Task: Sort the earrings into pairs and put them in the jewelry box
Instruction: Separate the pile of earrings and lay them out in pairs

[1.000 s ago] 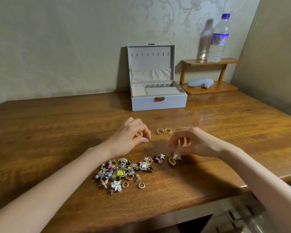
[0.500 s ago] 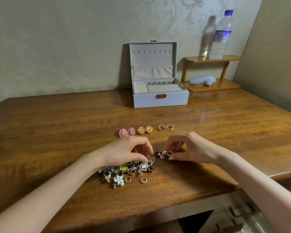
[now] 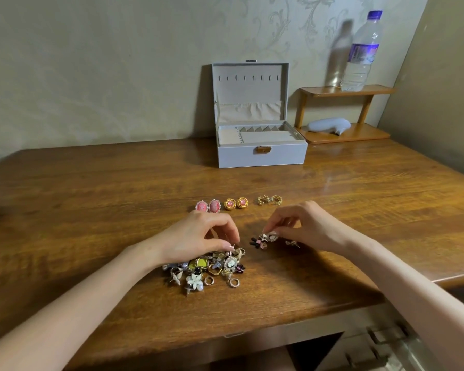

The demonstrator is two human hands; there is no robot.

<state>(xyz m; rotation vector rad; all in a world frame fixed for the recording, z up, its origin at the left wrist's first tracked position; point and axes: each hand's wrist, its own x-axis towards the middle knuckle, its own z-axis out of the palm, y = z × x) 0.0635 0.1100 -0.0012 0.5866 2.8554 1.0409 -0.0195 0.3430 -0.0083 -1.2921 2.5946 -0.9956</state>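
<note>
"What sort of place is this?"

"A room in a home. There's pale wallpaper with a swirling leaf pattern (image 3: 279,28) behind a brown wooden desk (image 3: 91,196), and personal bits: an open grey jewelry box with beige lining (image 3: 239,158) and a small two-tier wooden shelf (image 3: 322,91) bearing a clear plastic water bottle with a purple cap (image 3: 359,57)."

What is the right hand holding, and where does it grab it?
The right hand pinches a cameo earring by its upper edge, with its fingers.

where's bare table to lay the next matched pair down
Bare wood lies right of the gold pair and in the strip between the pairs and the jewelry box. Crowded: the pile under the left hand and the cluster by the cameo earring in the right hand.
</note>
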